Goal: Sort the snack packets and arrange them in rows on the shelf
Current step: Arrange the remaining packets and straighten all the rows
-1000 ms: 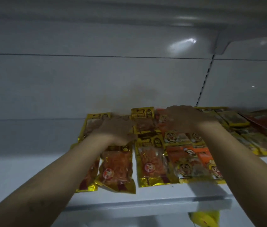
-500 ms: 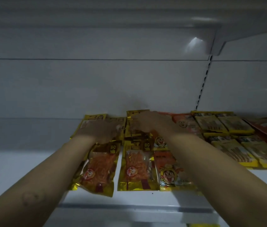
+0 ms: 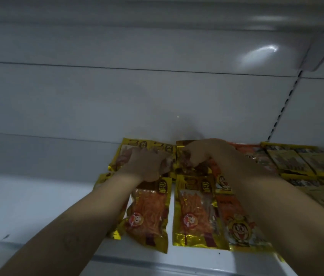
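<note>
Snack packets lie flat in rows on a white shelf (image 3: 37, 206). Two gold packets of orange strips (image 3: 149, 214) (image 3: 195, 216) form the front row, with an orange cartoon-face packet (image 3: 236, 228) to their right. More gold packets (image 3: 137, 146) lie at the back. My left hand (image 3: 147, 164) rests flat on the back-row gold packets, fingertips at their right edge. My right hand (image 3: 202, 152) has its fingers curled down onto the neighbouring back-row gold packet (image 3: 183, 166) and pinches it. Both forearms hide parts of the rows.
Several yellow packets (image 3: 296, 162) lie in rows on the right part of the shelf. The white back wall (image 3: 157, 96) stands right behind the packets, with a slotted upright (image 3: 282, 108) at right. An upper shelf (image 3: 157, 12) hangs overhead. Bare shelf surface lies to the left.
Both hands have come closer together at the back row, and the right hand has shifted left from the orange packets onto a gold one. The view has shifted left.
</note>
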Demonstrator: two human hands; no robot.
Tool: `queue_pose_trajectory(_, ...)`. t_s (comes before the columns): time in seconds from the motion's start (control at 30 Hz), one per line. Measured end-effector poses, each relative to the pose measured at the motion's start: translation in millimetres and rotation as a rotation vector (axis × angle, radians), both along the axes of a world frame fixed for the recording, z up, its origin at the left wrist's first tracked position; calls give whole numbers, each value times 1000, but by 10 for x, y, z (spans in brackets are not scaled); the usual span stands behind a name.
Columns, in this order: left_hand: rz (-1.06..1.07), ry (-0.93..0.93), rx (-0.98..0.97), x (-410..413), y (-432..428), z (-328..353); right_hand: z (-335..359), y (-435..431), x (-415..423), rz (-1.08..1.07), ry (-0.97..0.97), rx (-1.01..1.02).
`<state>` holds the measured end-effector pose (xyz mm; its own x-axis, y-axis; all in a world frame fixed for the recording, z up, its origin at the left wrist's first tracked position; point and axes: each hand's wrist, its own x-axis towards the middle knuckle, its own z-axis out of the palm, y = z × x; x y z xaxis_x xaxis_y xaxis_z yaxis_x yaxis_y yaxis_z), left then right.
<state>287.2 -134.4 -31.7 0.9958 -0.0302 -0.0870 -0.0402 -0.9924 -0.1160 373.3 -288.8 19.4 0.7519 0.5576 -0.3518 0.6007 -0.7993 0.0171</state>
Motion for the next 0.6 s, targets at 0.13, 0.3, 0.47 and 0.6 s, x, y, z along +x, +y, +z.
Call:
queue_pose_trajectory(0.13, -27, -64, -138, -58, 329, 66, 5, 161, 32, -34, 13, 15)
queue_pose_trajectory(0.3, 93, 49, -146, -28, 912, 154, 9, 595, -39, 107, -40, 72)
queue_pose_trajectory(0.47, 75, 164, -138, -96, 974, 156, -193, 790, -76, 96, 69, -42)
queue_pose_trajectory(0.6, 6, 144, -96, -168, 805, 323, -203, 705, -65, 113, -4, 69)
